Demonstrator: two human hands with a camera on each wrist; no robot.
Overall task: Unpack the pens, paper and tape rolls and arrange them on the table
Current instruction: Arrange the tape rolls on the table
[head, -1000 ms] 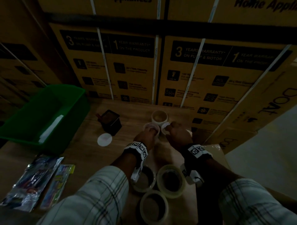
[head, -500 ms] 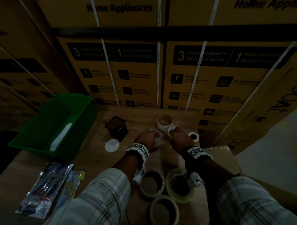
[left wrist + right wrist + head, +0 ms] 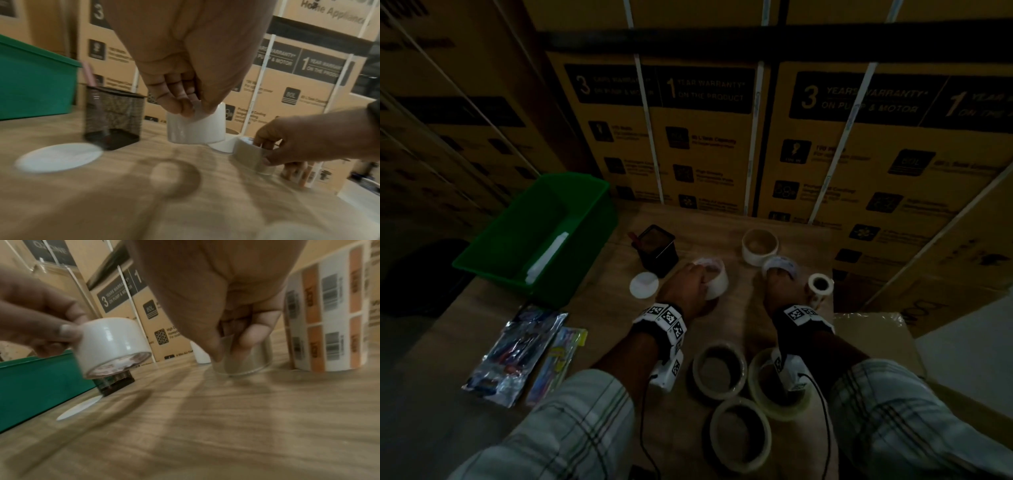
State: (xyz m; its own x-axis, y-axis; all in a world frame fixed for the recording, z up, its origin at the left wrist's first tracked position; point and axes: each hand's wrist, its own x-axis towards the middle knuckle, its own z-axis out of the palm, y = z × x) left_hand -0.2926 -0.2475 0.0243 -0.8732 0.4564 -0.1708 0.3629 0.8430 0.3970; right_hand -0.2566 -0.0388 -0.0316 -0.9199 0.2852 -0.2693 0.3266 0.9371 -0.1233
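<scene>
A white tape roll (image 3: 195, 128) is pinched by the left hand (image 3: 683, 286) – lifted, tilted, just right of the mesh pen holder (image 3: 656, 249). Further right, a clear tape roll (image 3: 244, 356) is gripped on the table (image 3: 736, 318) by the right hand (image 3: 779, 287), fingers (image 3: 249, 335) curled inside its core.

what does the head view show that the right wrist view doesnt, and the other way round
Only the head view shows the three large tape rolls lying flat near the person, the pen packets and the paper inside the green bin. Only the right wrist view shows the barcode stickers on the label roll and the underside of the white tape roll. Both show the left hand holding that white roll off the table and the right hand gripping a clear tape roll.
</scene>
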